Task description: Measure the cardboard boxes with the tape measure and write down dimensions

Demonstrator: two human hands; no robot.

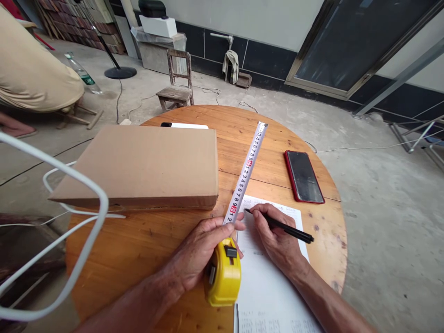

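A yellow tape measure point(226, 280) is held above the near half of a round wooden table point(135, 259), its case over the left edge of a written sheet of paper point(267, 286). The long axis of its drawn-out blade point(245, 173) runs away from the person and leans a little to the right, with the metal hook at the far end; the printed numbers face up and rise toward the case.

The left hand point(204, 243) is closed around the blade where it leaves the case, thumb on top and fingers reaching past the far side. The right hand point(277, 236) is curled over the paper, pinching a black pen point(289, 228) between thumb and fingers; the pen's tip points left, near the top lines of writing, though whether it touches the sheet cannot be told.

Left of the blade lies a closed cardboard box point(149, 164), its long side running across the table. To the right, a phone point(304, 177) in a red case lies face up. Beyond the table stands a small wooden chair point(176, 92).
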